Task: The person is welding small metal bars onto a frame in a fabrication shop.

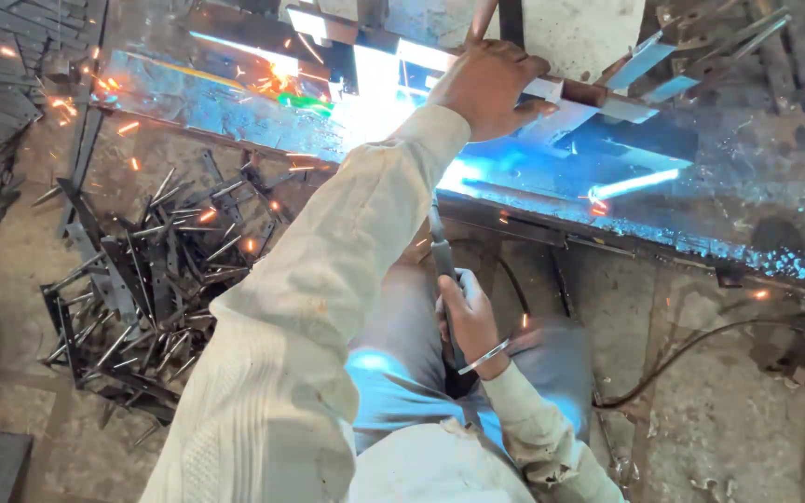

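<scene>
Left hand (pixel 488 86) reaches up and forward, palm down with fingers curled over a flat metal bar (pixel 552 88) lying on the steel desk (pixel 663 200), pressing it in place; the sleeve runs diagonally across the middle of the view and hides part of the desk edge. Right hand (pixel 470 321) sits low, near the person's lap, closed in a fist around a dark welding electrode holder (pixel 443 256) whose stem points up toward the desk. The bar is at the far upper middle, under the left hand and well apart from the right hand. Bright white-blue arc glare (pixel 375 93) just left of the left hand washes out the weld spot, so the contact point cannot be told. Orange sparks (pixel 277 79) scatter left of the glare and over the floor. Left of the person, a pile of short dark metal pieces (pixel 142 289) lies on the concrete floor (pixel 11 270). A black cable (pixel 691 349) runs over the floor at right, under the desk edge. More metal scrap (pixel 757 47) is stacked at the top right beyond the desk. A thin shiny clip or rod (pixel 484 357) sticks out by the right wrist; kind unclear.
</scene>
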